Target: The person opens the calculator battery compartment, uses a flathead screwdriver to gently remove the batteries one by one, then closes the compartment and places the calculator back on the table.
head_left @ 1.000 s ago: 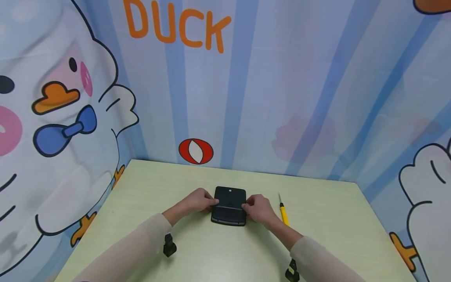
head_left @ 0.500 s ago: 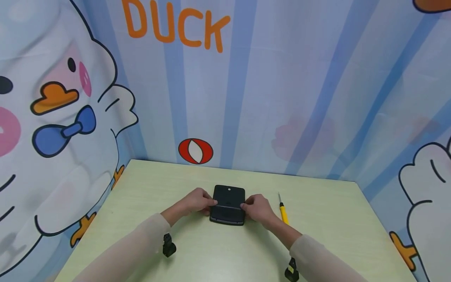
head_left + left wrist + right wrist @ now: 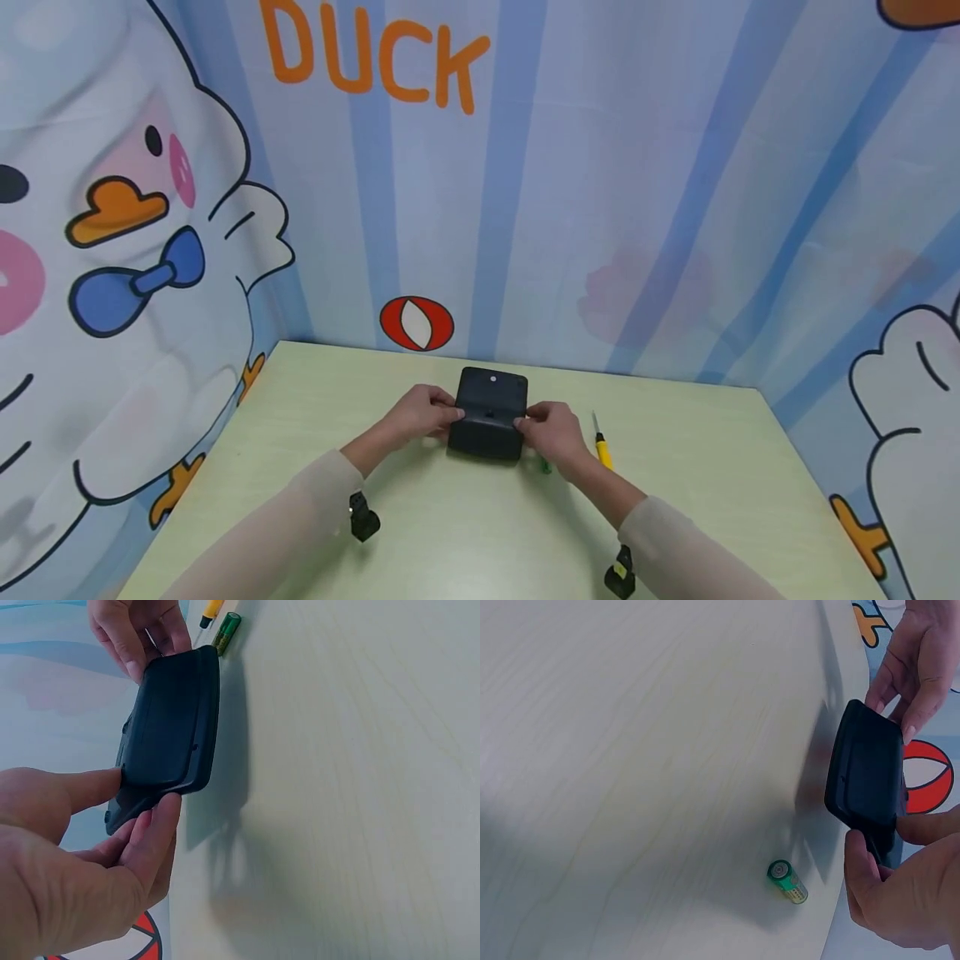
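Both hands grip a flat black plastic device (image 3: 487,437) with rounded corners and a ridge across its back. A small pale spot shows near its far edge. My left hand (image 3: 420,412) pinches the left side, thumb on top and fingers beneath. On the right side, my right hand (image 3: 553,432) holds it the same way. In the left wrist view the device (image 3: 169,720) is tilted above the table, its shadow falling apart from it. A green battery (image 3: 787,882) lies on the table by the right hand, mostly covered by that hand in the head view.
A screwdriver with a yellow handle (image 3: 603,450) lies right of the right hand, its shaft pointing to the back. The pale wooden table (image 3: 337,375) ends against a blue striped curtain (image 3: 570,208) printed with ducks. Small black cameras (image 3: 363,517) hang at the wrists.
The hands have lifted the device and tilted it, moving it slightly toward the back of the table. The green battery has come into view beside the right hand.
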A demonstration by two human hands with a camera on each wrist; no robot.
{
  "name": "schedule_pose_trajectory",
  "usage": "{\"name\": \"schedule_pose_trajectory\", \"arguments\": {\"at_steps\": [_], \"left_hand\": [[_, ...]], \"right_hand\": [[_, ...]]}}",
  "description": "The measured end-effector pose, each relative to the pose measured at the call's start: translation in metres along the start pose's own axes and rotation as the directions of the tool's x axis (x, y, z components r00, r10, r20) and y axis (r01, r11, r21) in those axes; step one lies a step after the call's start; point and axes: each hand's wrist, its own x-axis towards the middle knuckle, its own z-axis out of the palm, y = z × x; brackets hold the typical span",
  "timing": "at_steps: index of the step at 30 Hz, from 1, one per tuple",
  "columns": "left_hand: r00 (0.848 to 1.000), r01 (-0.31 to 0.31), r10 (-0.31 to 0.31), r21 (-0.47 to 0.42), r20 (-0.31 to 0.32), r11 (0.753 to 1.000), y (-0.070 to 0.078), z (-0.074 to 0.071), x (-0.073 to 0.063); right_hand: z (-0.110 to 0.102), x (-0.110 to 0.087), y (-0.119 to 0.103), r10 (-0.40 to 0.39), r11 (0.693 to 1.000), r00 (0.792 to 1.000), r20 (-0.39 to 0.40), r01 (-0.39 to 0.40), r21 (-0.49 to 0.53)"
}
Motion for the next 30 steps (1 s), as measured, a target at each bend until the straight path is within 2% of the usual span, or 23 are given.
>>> {"name": "schedule_pose_trajectory", "arguments": {"at_steps": [6,11,17,22,30], "left_hand": [[0.998,-0.047,0.045,-0.074,-0.035,0.996,0.004,0.004,0.000],[0.996,-0.065,0.062,-0.066,-0.060,0.996,0.005,0.005,0.001],[0.992,-0.087,0.081,-0.059,-0.100,0.994,0.005,0.006,0.001],[0.983,-0.110,0.106,-0.017,-0.147,0.994,0.005,0.009,0.001],[0.968,-0.106,0.120,0.075,-0.220,0.992,0.006,0.012,0.001]], "right_hand": [[0.000,-0.001,-0.001,-0.004,0.999,0.999,-0.053,0.007,0.054],[-0.002,-0.003,-0.004,0.012,0.996,0.997,-0.070,-0.006,0.084],[-0.004,-0.005,-0.009,0.042,0.994,0.998,-0.056,-0.036,0.108],[-0.007,-0.006,-0.010,0.035,0.995,0.999,-0.035,-0.031,0.097],[-0.012,-0.007,-0.012,0.020,0.997,1.000,0.003,-0.020,0.080]]}}
